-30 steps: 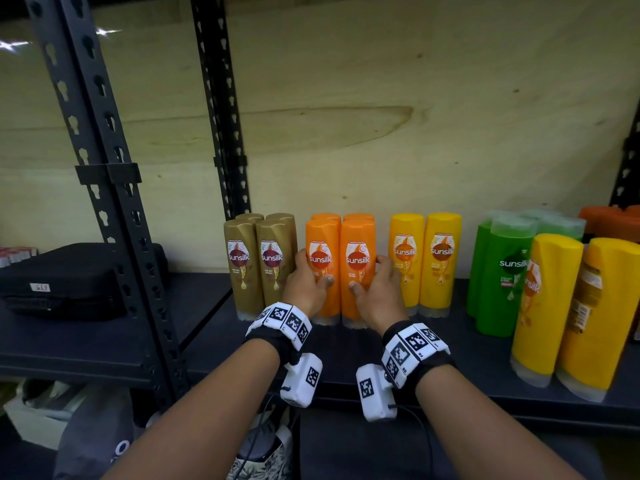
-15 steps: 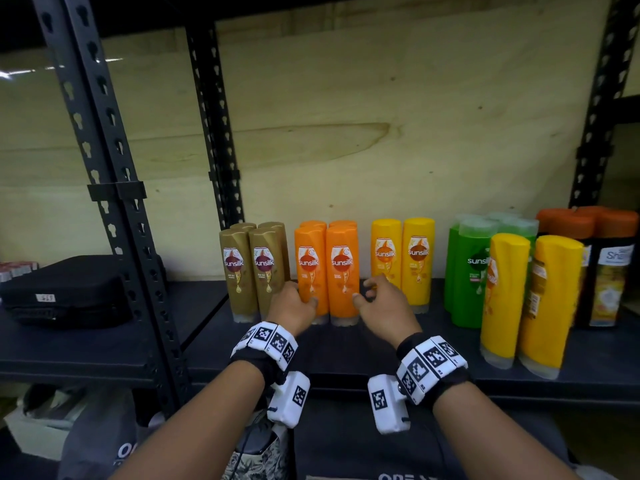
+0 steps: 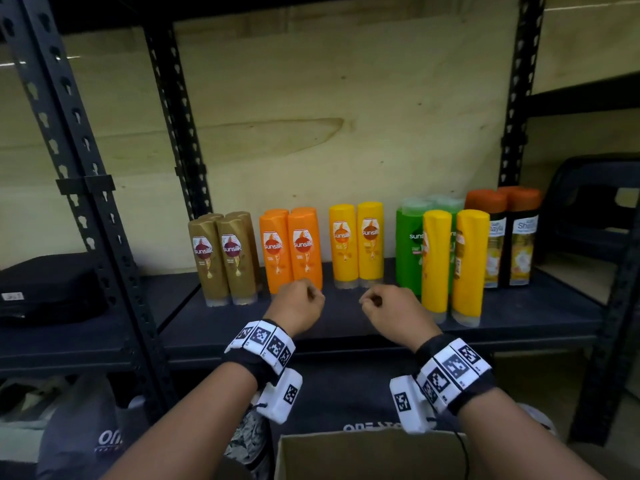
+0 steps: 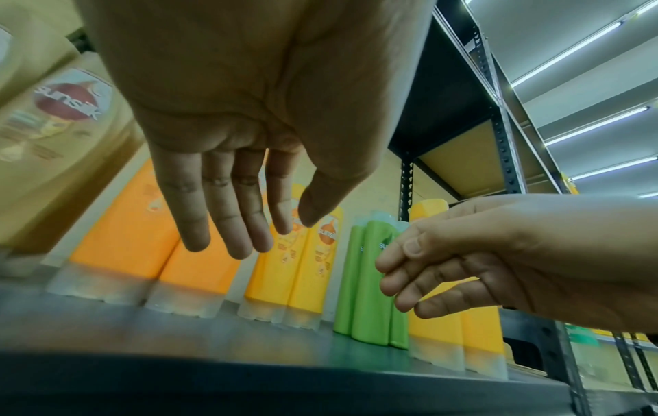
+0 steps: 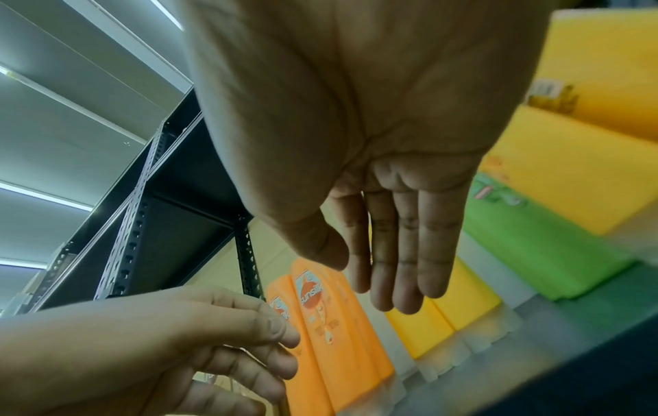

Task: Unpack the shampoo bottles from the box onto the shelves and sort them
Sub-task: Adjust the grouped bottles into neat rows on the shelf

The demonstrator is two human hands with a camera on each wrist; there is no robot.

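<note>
Two bare hands are held just in front of the dark metal shelf (image 3: 346,320), both empty. The left hand (image 3: 298,306) is seen with fingers loosely extended and thumb apart in its wrist view; the right hand (image 3: 391,311) is seen likewise, relaxed, nothing pinched in either grip.

Upright plastic shampoo bottles are ranged by colour along the shelf: gold-brown bottles (image 3: 225,258) at left, then orange bottles (image 3: 291,251), then a yellow pair (image 3: 356,244) toward the back, green bottles (image 3: 408,251), and black bottles with orange caps (image 3: 512,244) at far right. Two further yellow bottles (image 3: 453,265) are stood forward of the green group, labels turned away, apart from the other yellow pair.

An open brown cardboard box (image 3: 363,455) is noted at the bottom edge, below and behind both hands; its contents cannot be seen.

Judgement: the forward yellow bottles appear unsorted. They lie just beside the right hand, to its right, long axes vertical, so that hand is judged the nearer for a sideways grasp.
</note>
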